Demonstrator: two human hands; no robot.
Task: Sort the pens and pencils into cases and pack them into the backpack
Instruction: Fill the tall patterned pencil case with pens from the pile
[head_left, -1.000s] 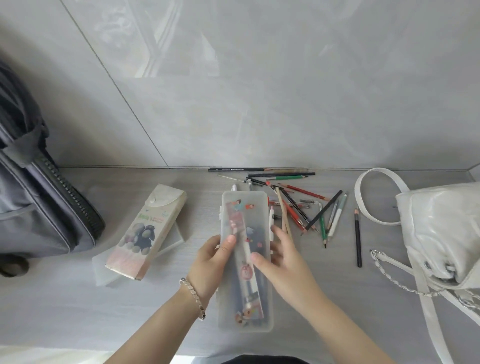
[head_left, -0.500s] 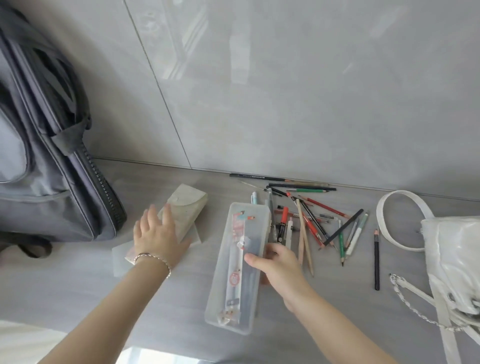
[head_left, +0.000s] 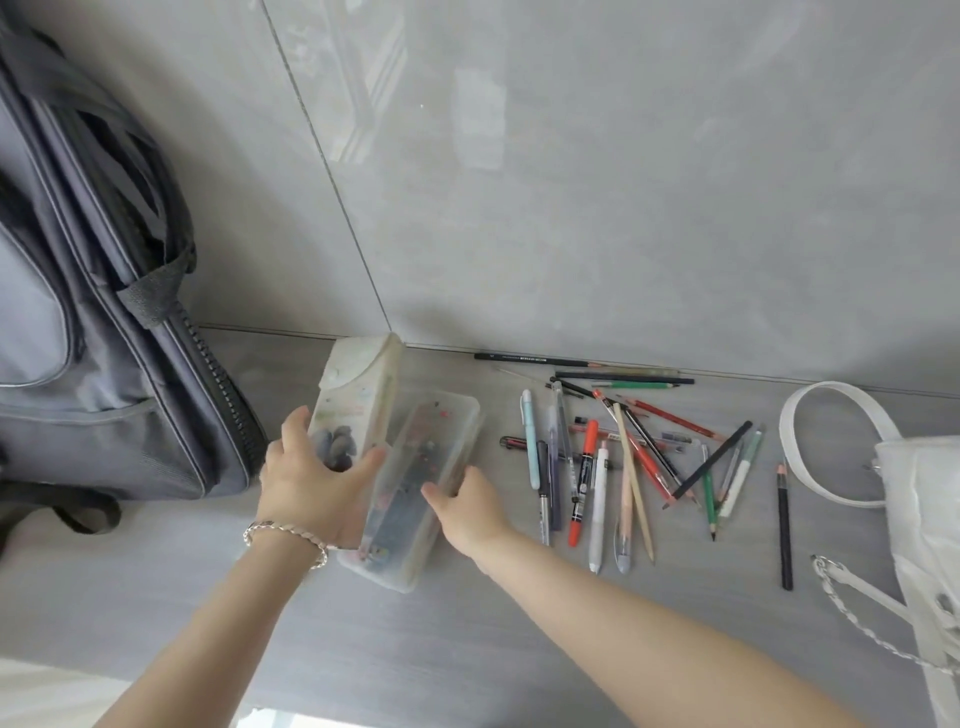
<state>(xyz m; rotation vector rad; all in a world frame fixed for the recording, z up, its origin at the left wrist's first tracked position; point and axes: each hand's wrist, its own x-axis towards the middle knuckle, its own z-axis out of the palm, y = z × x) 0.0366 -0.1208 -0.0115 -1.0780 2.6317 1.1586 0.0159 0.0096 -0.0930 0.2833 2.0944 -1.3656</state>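
Likely a home: glossy tiled wall (head_left: 623, 182), wood-grain surface (head_left: 405, 649), backpack (head_left: 104, 364) left of the left hand (head_left: 311, 483), handbag (head_left: 924, 519) right of the right hand (head_left: 467, 509).

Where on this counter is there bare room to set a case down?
Bare counter lies in front of the backpack, left of the left hand gripping the printed case. Another patch lies nearer than the pens and pencils, left of the white bag. Crowded: between clear case and bag.

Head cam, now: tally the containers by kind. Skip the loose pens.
Pencil cases: 2 (white case gripped by the left hand, clear case held by the right hand)
Bags: 2 (grey backpack, white handbag)
Total: 4
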